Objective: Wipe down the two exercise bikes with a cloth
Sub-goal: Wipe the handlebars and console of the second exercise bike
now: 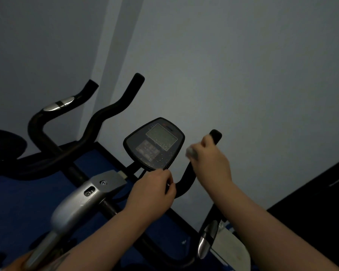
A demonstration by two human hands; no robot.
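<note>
A black exercise bike's console [154, 144], speckled with droplets, stands in the middle of the view. My left hand [153, 189] grips the handlebar [186, 178] just below the console. My right hand [211, 155] is curled round the right handlebar horn near its tip [215, 134], with a small pale bit of cloth [190, 151] showing at its fingers. The bike's silver stem cover [80, 204] is at lower left. A second bike's black handlebars [108, 112], with a silver pulse pad [59, 103], rise at left.
A pale wall [243, 65] fills the background close behind the bikes. Blue floor mat [18, 202] lies below. A dark object [321, 196] stands at right. A white part [231, 249] and a silver pulse pad [207, 237] sit under my right forearm.
</note>
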